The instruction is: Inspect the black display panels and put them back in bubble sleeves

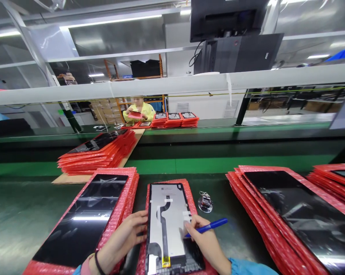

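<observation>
A tablet screen panel (175, 233) lies back side up on red bubble wrap (191, 194) in front of me, its silver back crossed by a dark flex cable and a yellow connector tab. My right hand (202, 236) is closed around a blue pen (214, 224), with the pen's tip at the panel's right side. Along the panel's left edge rests my left hand (131, 233), its fingers stretched out and slightly apart, holding nothing.
Black screens on red bubble wrap are stacked to the left (86, 221) and to the right (298, 214). A small round metal object (205, 202) sits right of the panel. Beyond the bench, a co-worker (138, 112) in yellow handles a red sheet. A white rail (172, 86) runs across.
</observation>
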{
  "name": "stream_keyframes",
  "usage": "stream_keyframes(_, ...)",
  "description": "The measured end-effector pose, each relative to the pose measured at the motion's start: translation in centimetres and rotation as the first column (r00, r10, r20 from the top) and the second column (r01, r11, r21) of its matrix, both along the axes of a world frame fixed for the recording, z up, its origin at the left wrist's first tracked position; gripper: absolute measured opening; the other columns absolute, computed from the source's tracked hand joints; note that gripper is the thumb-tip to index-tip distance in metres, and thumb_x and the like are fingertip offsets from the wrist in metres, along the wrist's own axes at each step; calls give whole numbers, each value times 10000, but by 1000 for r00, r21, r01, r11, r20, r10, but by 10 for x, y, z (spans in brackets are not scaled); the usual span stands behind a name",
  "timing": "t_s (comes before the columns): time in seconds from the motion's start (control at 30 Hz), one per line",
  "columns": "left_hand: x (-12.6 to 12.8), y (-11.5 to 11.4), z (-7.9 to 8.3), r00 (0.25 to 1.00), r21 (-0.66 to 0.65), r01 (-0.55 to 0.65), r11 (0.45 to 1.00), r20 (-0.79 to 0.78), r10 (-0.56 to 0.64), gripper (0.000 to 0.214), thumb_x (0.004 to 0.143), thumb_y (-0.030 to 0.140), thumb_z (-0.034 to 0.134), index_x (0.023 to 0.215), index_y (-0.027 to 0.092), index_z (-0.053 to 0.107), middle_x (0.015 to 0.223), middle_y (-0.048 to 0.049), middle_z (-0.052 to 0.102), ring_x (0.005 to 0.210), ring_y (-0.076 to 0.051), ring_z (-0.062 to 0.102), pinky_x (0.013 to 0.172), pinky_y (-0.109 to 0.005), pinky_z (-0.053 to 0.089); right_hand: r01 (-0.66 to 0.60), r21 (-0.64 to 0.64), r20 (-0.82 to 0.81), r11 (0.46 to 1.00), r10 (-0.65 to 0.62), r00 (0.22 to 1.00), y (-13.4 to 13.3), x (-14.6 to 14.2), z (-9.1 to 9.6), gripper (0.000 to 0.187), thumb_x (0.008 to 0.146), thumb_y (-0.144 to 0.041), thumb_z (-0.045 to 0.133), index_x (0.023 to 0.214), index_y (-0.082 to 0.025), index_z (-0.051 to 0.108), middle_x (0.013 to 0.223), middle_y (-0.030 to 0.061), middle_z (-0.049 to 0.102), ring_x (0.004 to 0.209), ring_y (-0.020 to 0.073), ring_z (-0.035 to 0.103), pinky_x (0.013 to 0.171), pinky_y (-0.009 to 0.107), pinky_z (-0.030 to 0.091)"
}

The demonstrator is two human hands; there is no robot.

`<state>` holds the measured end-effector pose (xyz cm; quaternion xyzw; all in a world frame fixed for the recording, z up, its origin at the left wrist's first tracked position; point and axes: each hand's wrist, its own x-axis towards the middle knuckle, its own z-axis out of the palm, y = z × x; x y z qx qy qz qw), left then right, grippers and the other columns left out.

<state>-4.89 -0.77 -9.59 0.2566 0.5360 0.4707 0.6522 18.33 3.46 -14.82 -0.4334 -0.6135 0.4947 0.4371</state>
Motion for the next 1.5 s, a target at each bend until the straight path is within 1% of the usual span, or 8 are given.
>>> stream_keyframes(0.37,47,31,13,982,262,-96,960,-133,135,554,581,90,636,1115,160,510,1060,-80,685,894,-236,659,773,-327,494,2,-48,-302,999,-16,953,3,18,24,381,723,-532,683,686,-180,543,494,-66,450,429,79,394,429,200,292)
stream_keyframes(0.5,45,28,44,957,421,-109,900,-201,209,525,693,197,685,1185,202,502,1251,-50,611,1132,-236,570,922,-295,435,157,11,-375,988,-141,916,13,38,46,421,832,-576,524,1016,-198,557,720,1,610,515,106,475,448,213,347)
stream_keyframes(0.6,49,24,72,945,513,-115,851,-208,253,496,752,298,681,1213,240,510,1279,-22,596,1182,-223,535,957,-281,415,191,32,-369,981,-166,915,18,46,73,457,879,-573,440,1072,-174,550,562,-12,605,465,126,489,445,228,381)
stream_keyframes(0.73,56,19,107,949,578,-129,806,-165,270,560,754,337,692,1268,273,480,1269,-11,604,1140,-216,568,900,-270,472,111,43,-322,993,-92,942,18,47,113,375,852,-508,545,910,-150,642,446,-29,565,417,116,500,449,223,410)
stream_keyframes(0.87,59,15,127,952,614,-180,769,-86,292,564,759,293,695,1284,307,489,1233,19,628,1102,-178,594,853,-207,503,-67,44,-273,997,76,959,12,45,143,345,841,-470,579,967,-169,692,757,46,689,669,170,618,599,267,487)
stream_keyframes(1.07,54,14,135,936,528,-320,787,47,349,638,711,296,736,1299,345,492,1220,21,644,1093,-203,608,776,-186,542,9,167,-131,986,13,991,1,42,164,278,797,-413,620,957,-208,718,928,53,668,829,219,578,791,350,465)
stream_keyframes(1.27,48,17,138,898,518,-382,765,13,440,696,598,322,803,1250,319,560,1121,32,699,1085,-202,615,734,-125,529,-26,252,-46,967,39,998,-5,32,179,235,745,-393,593,630,-197,653,587,-4,499,614,163,459,577,270,403)
stream_keyframes(1.5,56,7,139,898,497,-343,797,-75,433,736,618,347,789,1293,384,501,1194,56,660,1087,-211,613,747,-143,531,-11,252,71,968,-7,997,-5,20,180,244,788,-286,511,580,-199,417,526,-76,266,505,93,247,467,242,219)
